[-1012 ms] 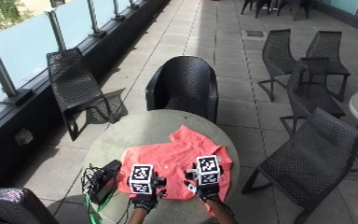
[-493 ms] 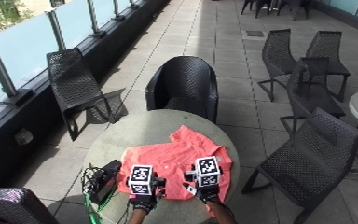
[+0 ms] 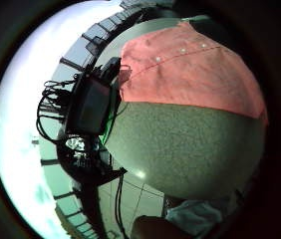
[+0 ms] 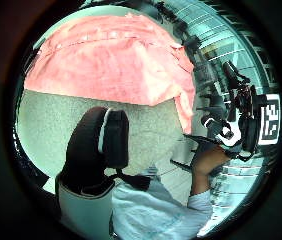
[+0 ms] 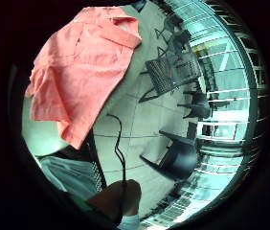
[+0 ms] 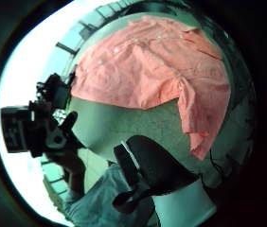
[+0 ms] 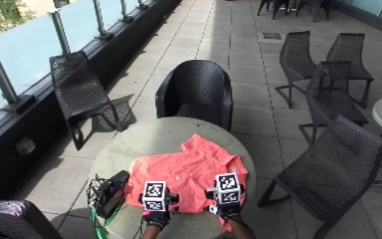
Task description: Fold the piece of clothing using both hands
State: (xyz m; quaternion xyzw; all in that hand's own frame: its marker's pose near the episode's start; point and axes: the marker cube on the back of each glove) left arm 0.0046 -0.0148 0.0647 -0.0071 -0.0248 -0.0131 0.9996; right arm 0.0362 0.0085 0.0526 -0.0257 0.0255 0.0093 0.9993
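Nearest the person, the left hand [image 7: 155,217] and right hand [image 7: 226,211] are held level at the near hem, fingers unseen. The salmon shirt [image 7: 190,174] is spread flat on the round table [image 7: 144,144], collar pointed away, equally reachable.

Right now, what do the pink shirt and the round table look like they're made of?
The shirt looks like thin woven cloth, matte: it creases, drapes over the table's edge and has small buttons. The table looks like speckled stone or concrete, grey-green and dull, though a coated top cannot be ruled out.
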